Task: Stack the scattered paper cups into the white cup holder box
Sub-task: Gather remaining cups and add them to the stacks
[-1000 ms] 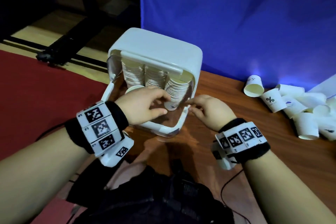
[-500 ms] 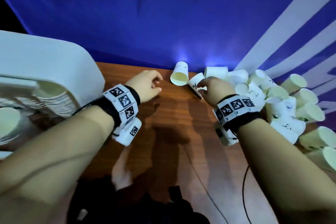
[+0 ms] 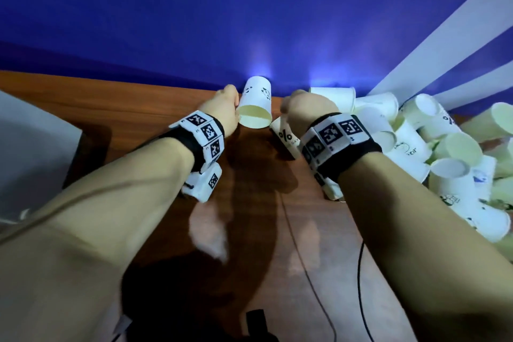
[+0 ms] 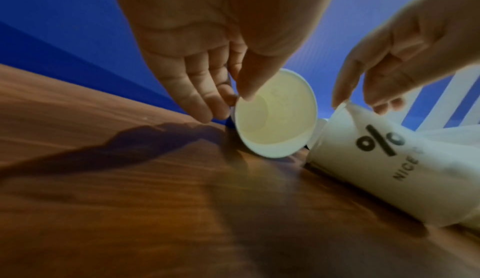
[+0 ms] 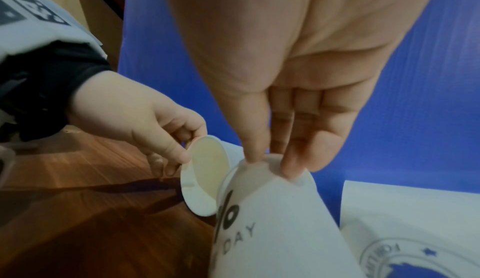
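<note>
Head view: both hands have left the white cup holder box (image 3: 33,147) and reached the scattered paper cups (image 3: 433,147), so another pickup begins. Left wrist view: the left hand (image 4: 207,60) pinches a lying cup (image 4: 275,116) at its rim. Right wrist view: the right hand (image 5: 293,97) pinches the percent-marked cup (image 5: 272,221) at its base

A: How do the arms lie?
B: Both forearms reach forward side by side, bare, each wrist wrapped in a black band carrying white square-patterned markers.

A: What is the pose of the left hand (image 3: 223,109)?
B: Palm turned inward; thumb and fingers (image 4: 197,99) pinch the rim of a paper cup (image 3: 254,108) lying on its side.

A: And the right hand (image 3: 306,107)?
B: It points downward; its thumb and fingertips (image 5: 292,159) pinch the base end of a percent-marked cup (image 5: 270,221).
</note>
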